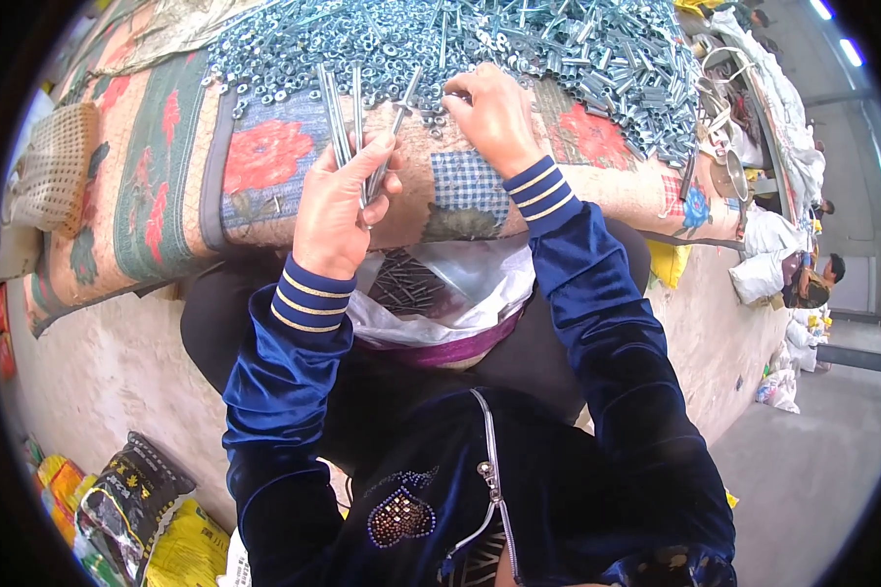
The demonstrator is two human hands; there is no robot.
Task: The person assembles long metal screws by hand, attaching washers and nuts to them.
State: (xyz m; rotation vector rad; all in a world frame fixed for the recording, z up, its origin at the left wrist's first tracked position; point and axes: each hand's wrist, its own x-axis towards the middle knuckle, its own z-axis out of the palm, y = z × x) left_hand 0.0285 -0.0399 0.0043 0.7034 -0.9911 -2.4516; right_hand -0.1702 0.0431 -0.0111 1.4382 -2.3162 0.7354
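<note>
My left hand (pixel 343 201) is closed around several long metal bolts (pixel 335 117), which fan upward from the fist. One of them leans to the right and carries a small nut or washer (pixel 401 106) partway along its shaft. To its right, my right hand (pixel 499 117) is curled at the near edge of the heap, thumb and fingertips pinched together close to that bolt. What the fingertips hold, if anything, is too small to make out. Just beyond both hands spreads a big heap of loose nuts and washers (pixel 362 49).
Short metal sleeves (pixel 617 78) lie at the heap's right. A patterned quilted cloth (pixel 166 166) covers the work surface. In my lap rests a white plastic-lined container (pixel 499 284) with dark screws (pixel 406 284). A woven basket (pixel 59 166) stands left; sacks (pixel 137 489) lie lower left.
</note>
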